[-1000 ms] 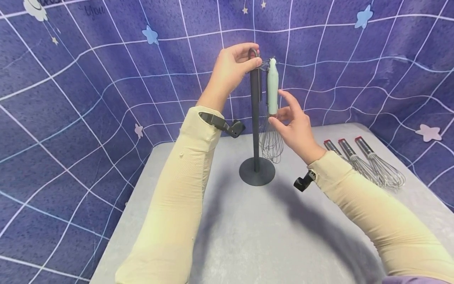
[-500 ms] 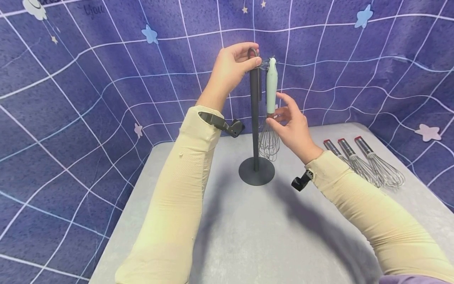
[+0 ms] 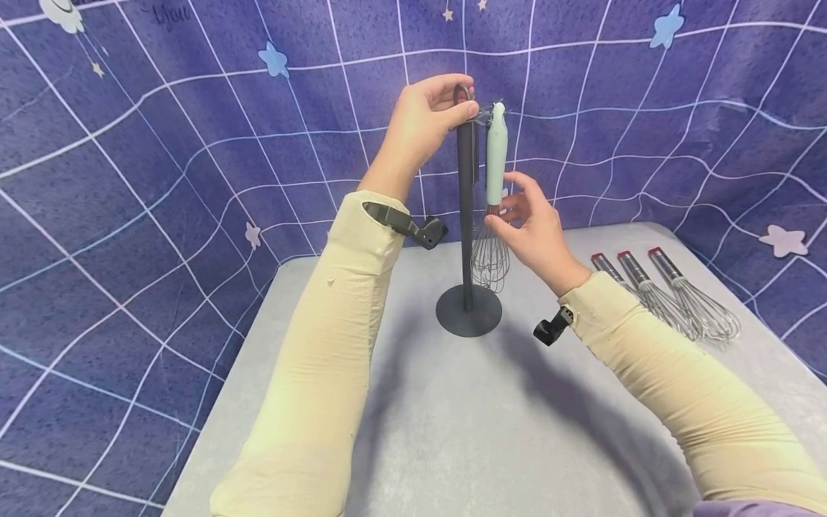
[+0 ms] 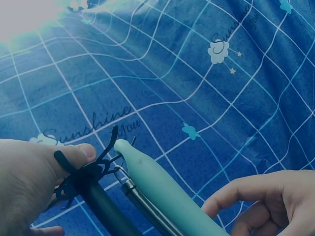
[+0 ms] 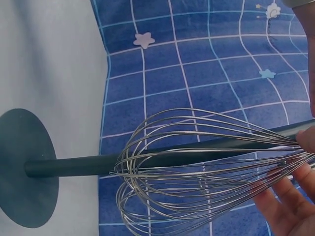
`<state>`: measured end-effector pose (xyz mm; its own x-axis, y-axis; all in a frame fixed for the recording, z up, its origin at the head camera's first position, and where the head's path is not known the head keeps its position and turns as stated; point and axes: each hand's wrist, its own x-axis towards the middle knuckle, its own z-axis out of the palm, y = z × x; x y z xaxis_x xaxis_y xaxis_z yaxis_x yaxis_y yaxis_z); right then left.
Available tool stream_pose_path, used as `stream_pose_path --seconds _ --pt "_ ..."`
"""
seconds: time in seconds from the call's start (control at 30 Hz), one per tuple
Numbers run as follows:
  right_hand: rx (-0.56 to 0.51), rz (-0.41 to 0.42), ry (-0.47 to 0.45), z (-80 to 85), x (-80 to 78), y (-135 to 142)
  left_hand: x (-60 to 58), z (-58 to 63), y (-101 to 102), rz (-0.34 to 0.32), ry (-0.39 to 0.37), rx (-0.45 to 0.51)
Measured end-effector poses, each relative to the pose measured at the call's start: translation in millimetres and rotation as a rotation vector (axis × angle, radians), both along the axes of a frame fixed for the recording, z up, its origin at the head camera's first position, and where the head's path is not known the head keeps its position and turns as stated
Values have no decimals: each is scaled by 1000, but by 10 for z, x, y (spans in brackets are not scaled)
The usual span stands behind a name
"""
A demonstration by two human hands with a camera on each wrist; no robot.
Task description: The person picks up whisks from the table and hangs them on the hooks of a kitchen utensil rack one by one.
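Note:
A dark utensil stand [image 3: 466,222] with a round base stands upright on the table. My left hand [image 3: 420,118] grips its top, beside the loop and the hooks. A whisk with a mint-green handle [image 3: 496,158] hangs upright at the stand's right side, its handle top by a hook. My right hand [image 3: 541,233] pinches this whisk where the handle meets the wires. Close beside the green handle, the left wrist view has a metal handle [image 4: 150,209] hanging by its loop on a hook. Overlapping whisk wires [image 5: 162,135] lie alongside the pole in the right wrist view.
Several whisks [image 3: 672,287] with red-tipped metal handles lie side by side at the right of the grey table [image 3: 452,416]. Behind and beside the table hangs a blue cloth [image 3: 568,79] with a grid and stars.
My right hand and the green whisk have shifted slightly left, towards the pole, since one second ago. My left hand keeps its hold on the stand's top.

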<state>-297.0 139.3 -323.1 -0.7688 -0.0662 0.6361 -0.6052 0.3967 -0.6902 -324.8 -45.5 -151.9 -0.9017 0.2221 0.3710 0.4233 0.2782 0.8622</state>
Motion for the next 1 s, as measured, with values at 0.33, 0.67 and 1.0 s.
stream_pose_path --seconds 0.33,0.67,1.0 --pt "26 13 -41 49 7 20 -18 2 8 -2 3 -3" --pt "15 23 -63 48 -2 54 -39 -5 -5 4 12 -11" --pt "-27 12 -63 2 -8 140 -2 2 6 8 2 -18"
